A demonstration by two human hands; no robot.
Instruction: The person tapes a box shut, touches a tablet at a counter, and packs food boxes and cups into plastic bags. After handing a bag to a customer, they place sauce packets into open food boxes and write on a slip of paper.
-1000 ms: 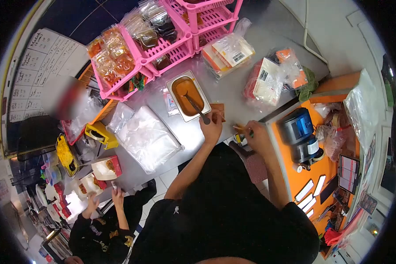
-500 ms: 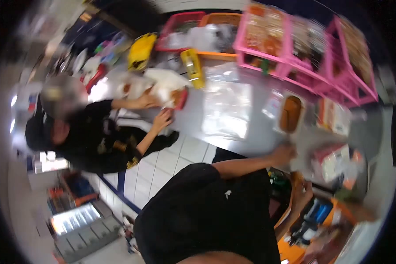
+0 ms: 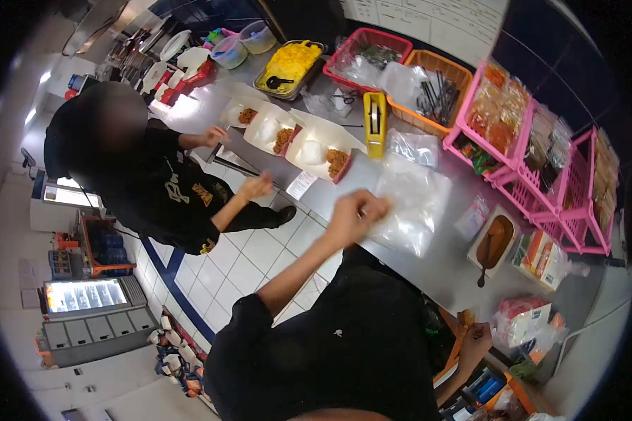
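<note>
My left hand is raised over the near edge of the metal counter, its fingers curled together in a pinch. I cannot tell what, if anything, is in that pinch. Right beyond its fingertips lies a stack of clear plastic bags. Low on the right, below the counter edge, my right hand has its fingers closed on a small amber-brown packet. Left of the bags stand open food boxes with rice and fried pieces, and a paper slip beside them.
A co-worker stands at the left, hands by the boxes. Behind are a yellow tape dispenser, a tray of yellow food, an orange basket and pink baskets. A sauce container with a ladle sits right.
My left hand has moved left from above the right part of the counter to beside the plastic bags. The co-worker's hands have drawn back from the boxes. The view has turned and sharpened.
</note>
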